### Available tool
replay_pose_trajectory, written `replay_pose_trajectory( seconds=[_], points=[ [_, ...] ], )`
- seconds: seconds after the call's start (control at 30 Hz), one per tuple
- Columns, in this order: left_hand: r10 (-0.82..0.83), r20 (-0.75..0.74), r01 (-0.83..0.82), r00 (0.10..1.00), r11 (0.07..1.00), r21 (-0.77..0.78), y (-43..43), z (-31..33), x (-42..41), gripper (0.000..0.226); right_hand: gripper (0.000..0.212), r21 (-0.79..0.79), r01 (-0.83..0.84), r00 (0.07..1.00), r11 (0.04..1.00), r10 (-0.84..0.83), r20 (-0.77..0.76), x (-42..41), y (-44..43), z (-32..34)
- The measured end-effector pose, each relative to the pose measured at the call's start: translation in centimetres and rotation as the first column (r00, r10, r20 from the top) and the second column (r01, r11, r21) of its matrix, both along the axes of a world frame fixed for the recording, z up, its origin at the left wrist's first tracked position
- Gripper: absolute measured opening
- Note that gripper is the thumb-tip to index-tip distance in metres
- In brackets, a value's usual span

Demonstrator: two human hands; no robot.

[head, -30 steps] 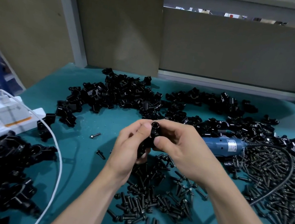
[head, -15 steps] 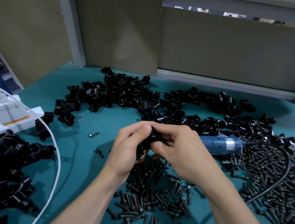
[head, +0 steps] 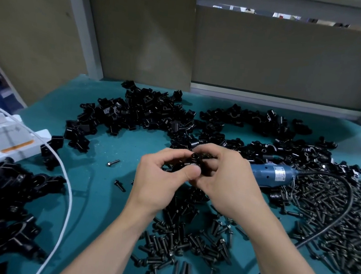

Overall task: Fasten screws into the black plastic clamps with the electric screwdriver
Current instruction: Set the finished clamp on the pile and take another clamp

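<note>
While they meet above the teal bench (head: 98, 206), the left hand (head: 160, 180) and right hand (head: 226, 183) both curl their fingers round one black clamp (head: 195, 159), held over loose screws (head: 184, 242); the blue electric screwdriver (head: 270, 174) lies just behind the right hand

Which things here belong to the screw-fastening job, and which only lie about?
Job: clamp in the left hand and right hand; electric screwdriver; loose screws; clamp heap.
Lying about: white power strip; white cable.

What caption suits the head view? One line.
Left hand and right hand grip a black clamp over loose screws; electric screwdriver lies on the bench.
</note>
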State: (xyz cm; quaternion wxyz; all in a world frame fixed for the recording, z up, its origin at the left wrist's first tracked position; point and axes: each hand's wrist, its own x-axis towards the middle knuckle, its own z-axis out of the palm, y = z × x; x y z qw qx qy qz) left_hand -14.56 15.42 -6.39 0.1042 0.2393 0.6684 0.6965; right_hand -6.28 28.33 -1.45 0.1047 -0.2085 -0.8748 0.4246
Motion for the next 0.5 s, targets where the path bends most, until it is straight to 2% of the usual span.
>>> replay_pose_trajectory(
  seconds=[0.07, 0.13, 0.23, 0.4, 0.5],
  points=[
    [-0.057, 0.100, 0.054, 0.993, 0.998, 0.034, -0.1, 0.2, -0.2, 0.031, 0.039, -0.020, -0.003, 1.000, 1.000, 0.003, 0.009, 0.0, -0.1, 0.1],
    [-0.121, 0.165, 0.108, 0.979, 0.990, 0.087, -0.2, 0.4, -0.3, 0.028, 0.044, -0.039, -0.030, 1.000, 0.999, 0.030, -0.005, 0.1, -0.2, 0.2],
    [-0.130, 0.279, 0.075, 0.951, 0.977, 0.200, -0.1, 1.0, 0.1, 0.021, 0.049, -0.043, -0.033, 0.996, 0.999, 0.030, -0.079, 0.2, -0.4, 0.2],
    [-0.126, 0.405, 0.050, 0.906, 0.980, 0.192, -0.4, 1.2, 0.0, 0.042, 0.031, -0.173, 0.014, 0.980, 0.985, -0.048, -0.194, 0.1, -1.5, -0.3],
    [-0.150, 0.430, 0.068, 0.890, 0.978, 0.199, -0.5, 1.3, -0.1, 0.039, 0.027, -0.211, 0.028, 0.967, 0.977, -0.080, -0.243, 0.2, -2.0, -0.7]
  ],
)
